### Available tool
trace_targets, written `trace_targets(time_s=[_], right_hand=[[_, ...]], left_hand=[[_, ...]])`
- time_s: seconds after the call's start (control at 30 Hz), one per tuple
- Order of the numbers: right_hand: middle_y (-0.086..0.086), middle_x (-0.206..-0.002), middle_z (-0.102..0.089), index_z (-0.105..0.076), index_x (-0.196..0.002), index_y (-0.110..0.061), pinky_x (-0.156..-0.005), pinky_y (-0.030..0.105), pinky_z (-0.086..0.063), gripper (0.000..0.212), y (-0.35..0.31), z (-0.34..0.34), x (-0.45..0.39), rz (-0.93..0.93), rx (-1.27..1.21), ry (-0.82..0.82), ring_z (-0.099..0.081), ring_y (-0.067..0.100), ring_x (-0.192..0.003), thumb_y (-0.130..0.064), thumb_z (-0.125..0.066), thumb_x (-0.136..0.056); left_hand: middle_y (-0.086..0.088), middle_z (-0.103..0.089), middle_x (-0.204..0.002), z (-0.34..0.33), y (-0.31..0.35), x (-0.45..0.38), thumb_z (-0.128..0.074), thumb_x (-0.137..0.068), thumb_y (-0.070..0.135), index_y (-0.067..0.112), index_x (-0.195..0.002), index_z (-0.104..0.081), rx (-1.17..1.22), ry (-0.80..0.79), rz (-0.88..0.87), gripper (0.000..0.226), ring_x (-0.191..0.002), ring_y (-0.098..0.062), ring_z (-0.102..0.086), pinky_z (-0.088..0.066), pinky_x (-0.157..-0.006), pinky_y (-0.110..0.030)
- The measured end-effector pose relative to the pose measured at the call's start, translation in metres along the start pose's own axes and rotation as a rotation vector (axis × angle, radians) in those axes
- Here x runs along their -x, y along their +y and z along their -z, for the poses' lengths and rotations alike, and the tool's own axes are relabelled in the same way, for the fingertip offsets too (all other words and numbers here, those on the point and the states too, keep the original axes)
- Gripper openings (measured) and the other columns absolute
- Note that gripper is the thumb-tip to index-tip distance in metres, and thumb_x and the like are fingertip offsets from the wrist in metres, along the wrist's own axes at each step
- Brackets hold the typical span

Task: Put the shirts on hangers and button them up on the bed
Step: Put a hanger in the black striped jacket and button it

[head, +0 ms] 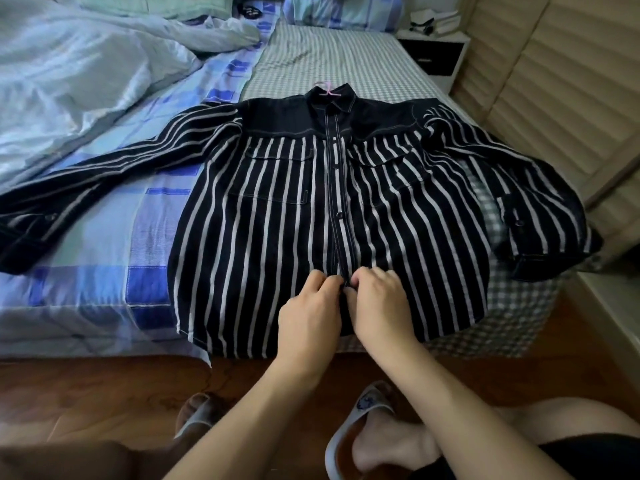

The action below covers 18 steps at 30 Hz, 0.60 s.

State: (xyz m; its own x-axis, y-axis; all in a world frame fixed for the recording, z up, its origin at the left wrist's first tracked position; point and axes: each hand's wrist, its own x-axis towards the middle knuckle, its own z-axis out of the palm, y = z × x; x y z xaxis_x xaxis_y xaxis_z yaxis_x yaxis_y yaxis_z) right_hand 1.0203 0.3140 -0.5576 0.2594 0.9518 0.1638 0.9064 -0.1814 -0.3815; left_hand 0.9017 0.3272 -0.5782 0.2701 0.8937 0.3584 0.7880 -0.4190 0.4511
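Observation:
A dark shirt with white stripes [270,216] lies flat on the bed, collar away from me, sleeves spread to both sides. A pink hanger hook [325,87] pokes out of its collar. The front placket is closed down the upper and middle part, with two buttons showing. My left hand [310,311] and my right hand [375,306] meet at the lower placket near the hem, fingers curled and pinching the fabric edges on either side. The button between the fingertips is hidden.
The bed [346,57] carries a checked sheet, a blue patchwork cover [104,265] and a rumpled pale duvet [69,81] at the left. A nightstand [433,53] stands at the back right beside louvred doors [554,81]. Wooden floor and my slippered feet are below.

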Motion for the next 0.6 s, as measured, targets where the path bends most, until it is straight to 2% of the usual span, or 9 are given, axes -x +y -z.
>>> trace_targets(time_s=[0.07, 0.13, 0.17, 0.23, 0.3, 0.4, 0.47, 0.6], right_hand=[[0.002, -0.102, -0.064, -0.062, -0.103, -0.014, -0.090, 0.034, -0.044, 0.009, -0.003, -0.001, 0.000, 0.023, 0.083, -0.005, -0.054, 0.023, -0.104, -0.021, -0.056, -0.100], [0.004, -0.102, -0.065, -0.063, -0.103, -0.013, -0.088, 0.033, -0.046, 0.008, -0.008, 0.005, -0.005, -0.007, 0.117, -0.080, -0.058, 0.024, -0.102, -0.016, -0.057, -0.098], [0.004, -0.101, -0.067, -0.065, -0.102, -0.014, -0.084, 0.033, -0.049, 0.009, -0.010, 0.011, -0.009, -0.042, 0.100, -0.138, -0.060, 0.024, -0.100, -0.016, -0.058, -0.097], [0.002, -0.095, -0.070, -0.072, -0.094, -0.020, -0.074, 0.030, -0.052, 0.009, -0.010, 0.029, -0.018, -0.170, -0.017, -0.286, -0.066, 0.023, -0.091, -0.020, -0.063, -0.095], [0.001, -0.090, -0.073, -0.075, -0.087, -0.021, -0.075, 0.030, -0.054, 0.008, -0.004, 0.055, -0.027, -0.285, -0.245, -0.436, -0.069, 0.020, -0.088, -0.019, -0.069, -0.093], [0.009, -0.098, -0.074, -0.073, -0.097, -0.006, -0.088, 0.038, -0.056, 0.009, 0.005, 0.090, -0.035, -0.449, -0.907, -0.604, -0.070, 0.023, -0.096, -0.005, -0.064, -0.093], [0.012, -0.097, -0.068, -0.069, -0.096, -0.005, -0.097, 0.047, -0.053, 0.009, 0.010, 0.097, -0.036, -0.551, -1.252, -0.593, -0.065, 0.026, -0.095, -0.003, -0.060, -0.092], [0.015, -0.103, -0.074, -0.071, -0.100, 0.001, -0.099, 0.048, -0.053, 0.014, 0.004, 0.072, -0.022, -0.567, -1.219, -0.535, -0.069, 0.029, -0.104, -0.009, -0.064, -0.094]], left_hand=[[0.004, -0.053, -0.089, 0.007, 0.000, -0.005, -0.064, -0.093, 0.015, 0.019, -0.096, -0.061, -0.052, -0.060, -0.041, 0.005, -0.050, -0.021, -0.052, -0.039, -0.039, -0.034], [0.003, -0.052, -0.081, 0.017, 0.002, -0.011, -0.068, -0.085, 0.010, 0.018, -0.084, -0.056, -0.100, -0.102, -0.100, 0.015, -0.048, -0.020, -0.050, -0.027, -0.041, -0.029], [0.003, -0.053, -0.079, 0.024, 0.004, -0.014, -0.071, -0.081, 0.008, 0.018, -0.082, -0.057, -0.133, -0.113, -0.149, 0.018, -0.051, -0.019, -0.053, -0.027, -0.042, -0.028], [0.001, -0.060, -0.085, 0.039, 0.006, -0.022, -0.069, -0.082, 0.007, 0.017, -0.089, -0.063, -0.156, -0.175, -0.205, 0.014, -0.070, -0.019, -0.062, -0.044, -0.051, -0.031], [0.001, -0.066, -0.092, 0.060, 0.005, -0.035, -0.060, -0.094, 0.011, 0.020, -0.099, -0.067, -0.019, -0.309, -0.080, 0.012, -0.081, -0.018, -0.065, -0.055, -0.068, -0.033], [-0.002, -0.073, -0.080, 0.088, -0.003, -0.057, -0.067, -0.096, 0.014, 0.018, -0.091, -0.071, 0.428, -0.485, 0.253, 0.008, -0.069, -0.015, -0.071, -0.061, -0.066, -0.028], [-0.011, -0.074, -0.081, 0.095, -0.010, -0.064, -0.071, -0.093, 0.007, 0.008, -0.091, -0.074, 0.729, -0.546, 0.425, 0.004, -0.071, -0.019, -0.071, -0.064, -0.075, -0.031], [-0.011, -0.071, -0.087, 0.087, -0.023, -0.053, -0.071, -0.091, -0.001, -0.003, -0.096, -0.075, 1.066, -0.577, 0.638, 0.007, -0.076, -0.020, -0.066, -0.061, -0.076, -0.028]])
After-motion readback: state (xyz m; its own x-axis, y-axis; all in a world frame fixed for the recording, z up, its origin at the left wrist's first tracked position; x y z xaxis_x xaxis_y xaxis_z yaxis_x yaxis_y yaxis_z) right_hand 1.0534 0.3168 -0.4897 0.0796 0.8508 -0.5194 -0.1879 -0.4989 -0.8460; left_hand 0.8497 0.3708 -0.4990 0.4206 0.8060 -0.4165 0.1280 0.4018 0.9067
